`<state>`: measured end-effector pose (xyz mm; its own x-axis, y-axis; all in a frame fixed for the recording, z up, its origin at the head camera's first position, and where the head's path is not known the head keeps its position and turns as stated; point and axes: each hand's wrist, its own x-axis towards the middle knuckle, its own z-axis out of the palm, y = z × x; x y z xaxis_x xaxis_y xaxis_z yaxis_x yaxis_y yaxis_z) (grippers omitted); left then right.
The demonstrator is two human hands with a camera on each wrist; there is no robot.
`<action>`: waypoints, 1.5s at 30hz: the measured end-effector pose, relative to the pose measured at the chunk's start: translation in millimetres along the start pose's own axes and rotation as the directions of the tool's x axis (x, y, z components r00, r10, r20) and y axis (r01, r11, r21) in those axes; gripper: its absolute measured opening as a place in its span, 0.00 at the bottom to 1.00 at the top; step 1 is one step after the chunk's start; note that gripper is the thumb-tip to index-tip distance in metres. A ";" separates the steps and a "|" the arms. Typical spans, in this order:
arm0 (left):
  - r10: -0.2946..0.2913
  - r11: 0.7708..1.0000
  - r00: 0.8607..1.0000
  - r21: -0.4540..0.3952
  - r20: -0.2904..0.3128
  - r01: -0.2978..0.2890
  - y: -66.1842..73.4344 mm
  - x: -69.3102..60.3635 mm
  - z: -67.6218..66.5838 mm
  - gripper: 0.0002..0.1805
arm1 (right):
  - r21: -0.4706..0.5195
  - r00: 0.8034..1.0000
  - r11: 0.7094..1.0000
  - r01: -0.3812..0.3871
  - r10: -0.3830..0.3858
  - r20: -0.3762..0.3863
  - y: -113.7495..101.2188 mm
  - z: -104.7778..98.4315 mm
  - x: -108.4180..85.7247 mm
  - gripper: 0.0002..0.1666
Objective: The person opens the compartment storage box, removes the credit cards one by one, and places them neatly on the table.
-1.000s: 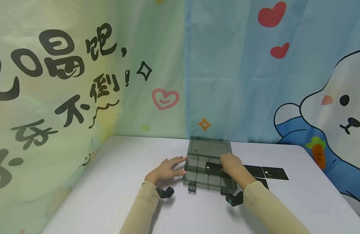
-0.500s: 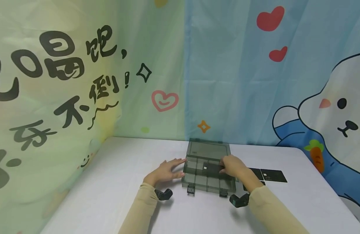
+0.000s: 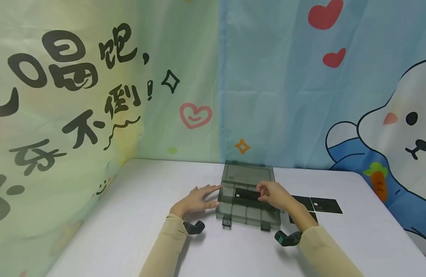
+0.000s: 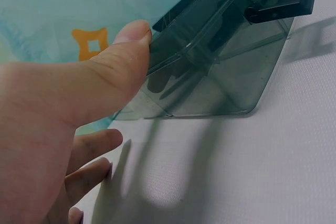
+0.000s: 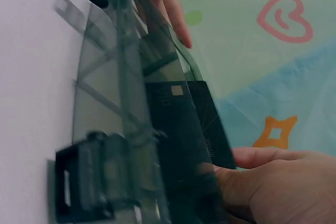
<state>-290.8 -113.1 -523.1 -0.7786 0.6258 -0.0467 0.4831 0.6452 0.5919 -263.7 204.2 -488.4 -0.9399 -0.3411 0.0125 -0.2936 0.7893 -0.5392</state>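
Note:
A smoky, see-through divided box (image 3: 238, 220) stands on the table with its lid (image 3: 247, 175) folded back. Over its middle compartments my right hand (image 3: 274, 194) pinches the right end of a black card (image 3: 247, 194) between thumb and fingers. In the right wrist view, this black card (image 5: 212, 121) rises beyond the box wall, and a black VIP card (image 5: 170, 111) with a gold chip shows through the clear plastic. My left hand (image 3: 196, 201) has its fingers spread against the box's left side. The thumb (image 4: 126, 51) presses the box edge in the left wrist view.
Several black cards lie right of the box, including a chip card (image 3: 326, 205) and another card (image 3: 303, 201) partly behind my right wrist. Two dark latches stick out at the box front, one being the left latch (image 3: 227, 222). A printed curtain (image 3: 185, 77) hangs behind the white table.
The right hand has shifted the black card slightly left over the box, and its broad face now looks narrower than half a second ago. My left hand stays at the box's left side.

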 end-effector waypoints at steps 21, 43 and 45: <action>0.024 1.000 1.000 -0.015 -0.012 -0.024 -0.8 -0.2 2.8 0.37 | 0.081 0.922 0.996 -0.033 0.062 -0.382 12.2 40.8 -9.7 0.17; 0.028 0.999 1.000 -0.028 0.006 -0.028 -2.1 4.9 0.7 0.39 | 0.370 0.918 0.929 -0.020 0.164 -0.361 7.0 22.7 -19.5 0.24; 0.030 0.999 1.000 -0.025 0.000 -0.030 -3.6 4.9 1.8 0.39 | 0.379 0.923 0.925 -0.024 0.166 -0.347 5.3 18.8 -22.1 0.25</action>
<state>-295.7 -111.6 -526.9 -0.7638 0.6448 -0.0289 0.4958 0.6149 0.6133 -241.2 206.4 -507.3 -0.9767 -0.0069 0.2143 -0.1833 0.5452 -0.8180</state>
